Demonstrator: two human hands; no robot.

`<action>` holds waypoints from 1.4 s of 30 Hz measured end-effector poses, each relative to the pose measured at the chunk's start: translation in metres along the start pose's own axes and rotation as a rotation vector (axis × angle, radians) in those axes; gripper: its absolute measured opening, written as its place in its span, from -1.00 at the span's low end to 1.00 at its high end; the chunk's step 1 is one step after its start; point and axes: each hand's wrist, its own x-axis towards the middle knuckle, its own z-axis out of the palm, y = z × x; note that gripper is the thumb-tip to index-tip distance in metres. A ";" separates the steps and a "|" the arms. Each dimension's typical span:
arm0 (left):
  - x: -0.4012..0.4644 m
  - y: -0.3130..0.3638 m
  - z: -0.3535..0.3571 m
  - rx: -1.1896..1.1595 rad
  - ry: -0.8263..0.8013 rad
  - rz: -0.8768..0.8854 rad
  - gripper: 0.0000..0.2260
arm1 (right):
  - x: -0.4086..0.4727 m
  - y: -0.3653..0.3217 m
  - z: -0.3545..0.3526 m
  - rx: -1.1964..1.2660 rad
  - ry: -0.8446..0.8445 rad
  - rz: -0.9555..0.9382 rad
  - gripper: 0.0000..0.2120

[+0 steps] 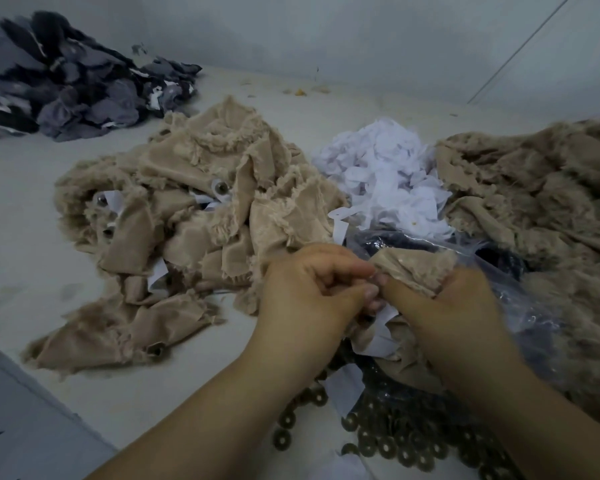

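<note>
Two hands meet near five o'clock: right hand (454, 306) grips a frayed beige fabric scrap (417, 267), left hand (309, 289) pinches its edge; curled fingers hide the contact point.

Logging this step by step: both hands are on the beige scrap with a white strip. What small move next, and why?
Probably pull the white strip off the beige scrap: the left hand pinches at its edge, the right hand grips it, the strip hangs beneath, and loose strips lie in the white heap behind.

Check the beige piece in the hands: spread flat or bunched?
Bunched: the right hand grips the beige piece crumpled, and the left hand pinches it.
</note>
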 end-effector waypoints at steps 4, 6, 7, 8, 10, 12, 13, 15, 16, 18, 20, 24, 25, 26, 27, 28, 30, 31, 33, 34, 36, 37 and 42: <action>0.001 -0.010 0.007 0.121 0.072 0.040 -0.80 | 0.003 0.004 -0.001 -0.021 0.027 0.043 -0.84; 0.000 -0.014 0.006 0.084 0.088 0.051 -0.77 | 0.003 0.005 0.001 -0.014 0.031 0.034 -0.81; -0.001 -0.015 0.006 0.076 0.084 0.070 -0.76 | 0.002 0.004 0.002 -0.008 0.034 0.026 -0.79; -0.002 -0.015 0.005 0.071 0.075 0.089 -0.75 | 0.002 0.003 0.003 -0.006 0.038 0.017 -0.78; -0.002 -0.017 0.004 0.055 0.070 0.109 -0.75 | 0.001 0.003 0.004 -0.012 0.037 0.003 -0.77; -0.002 -0.020 0.003 0.036 0.091 0.102 -0.77 | 0.001 0.003 0.004 -0.028 0.034 -0.001 -0.80; -0.001 -0.021 0.003 0.032 0.095 0.095 -0.77 | 0.001 0.003 0.004 -0.034 0.033 -0.003 -0.79; 0.000 -0.023 0.004 0.055 0.106 0.091 -0.79 | 0.000 0.003 0.005 -0.033 0.038 -0.010 -0.82; 0.001 -0.023 0.004 0.079 0.116 0.099 -0.79 | 0.001 0.003 0.006 -0.035 0.042 -0.012 -0.82; 0.001 -0.025 0.003 0.155 0.125 0.152 -0.84 | 0.001 0.004 0.006 -0.033 0.045 0.001 -0.81; 0.000 -0.026 0.003 0.315 0.112 0.289 -0.91 | 0.002 0.005 0.006 -0.010 0.048 0.015 -0.82; 0.002 -0.032 0.004 0.497 0.099 0.498 -0.89 | 0.004 0.008 0.005 0.109 0.026 0.072 -0.84; 0.002 -0.033 0.004 0.530 0.102 0.537 -0.87 | 0.004 0.010 0.005 0.126 0.018 0.090 -0.85; 0.002 -0.034 0.005 0.562 0.104 0.567 -0.85 | 0.005 0.010 0.005 0.139 0.013 0.106 -0.88; 0.002 -0.035 0.006 0.579 0.103 0.585 -0.84 | 0.005 0.010 0.004 0.153 0.010 0.121 -0.90; 0.002 -0.036 0.006 0.587 0.103 0.594 -0.83 | 0.006 0.010 0.004 0.168 0.004 0.134 -0.90; 0.003 -0.036 0.005 0.579 0.107 0.602 -0.85 | 0.006 0.011 0.004 0.183 -0.011 0.139 -0.88; 0.003 -0.036 0.005 0.565 0.114 0.599 -0.85 | 0.005 0.012 0.004 0.185 -0.017 0.133 -0.86; 0.002 -0.036 0.004 0.552 0.123 0.603 -0.85 | 0.004 0.010 0.005 0.194 -0.021 0.124 -0.72; 0.002 -0.036 0.004 0.557 0.124 0.613 -0.85 | 0.003 0.008 0.006 0.195 -0.027 0.116 -0.62; 0.001 -0.036 0.005 0.565 0.122 0.625 -0.84 | 0.002 0.005 0.007 0.177 -0.048 0.092 -0.57; 0.001 -0.036 0.006 0.557 0.121 0.622 -0.84 | 0.002 0.004 0.007 0.163 -0.057 0.075 -0.63; 0.002 -0.036 0.005 0.451 0.087 0.558 -0.89 | 0.002 0.003 0.008 0.101 -0.082 0.071 -0.59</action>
